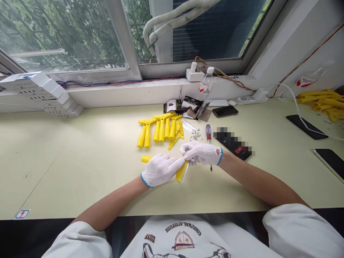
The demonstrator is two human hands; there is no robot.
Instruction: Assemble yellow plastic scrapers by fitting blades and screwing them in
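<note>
Near the table's middle, my left hand (pixel 162 169), in a white knit glove, is wrapped round a yellow scraper (pixel 180 174). The scraper's handle end sticks out to the left, and a pale blade strip (pixel 185 173) runs along its head. My right hand (pixel 200 153), also gloved, has its fingers pinched at the top of the scraper head; what lies between them is too small to make out. Beyond my hands are several yellow scraper handles (pixel 160 129), loose yellow plates (pixel 174 142) and a pile of small screws (pixel 196 134). A screwdriver (pixel 208 132) lies partly behind my right wrist.
Black packets (pixel 172 105), a bottle (pixel 206 86) and a dark phone (pixel 225 111) are at the back. Another phone (pixel 233 145) lies right of the screwdriver. White boxes (pixel 51 95) stand at the back left, and more yellow pieces (pixel 324 102) at the far right.
</note>
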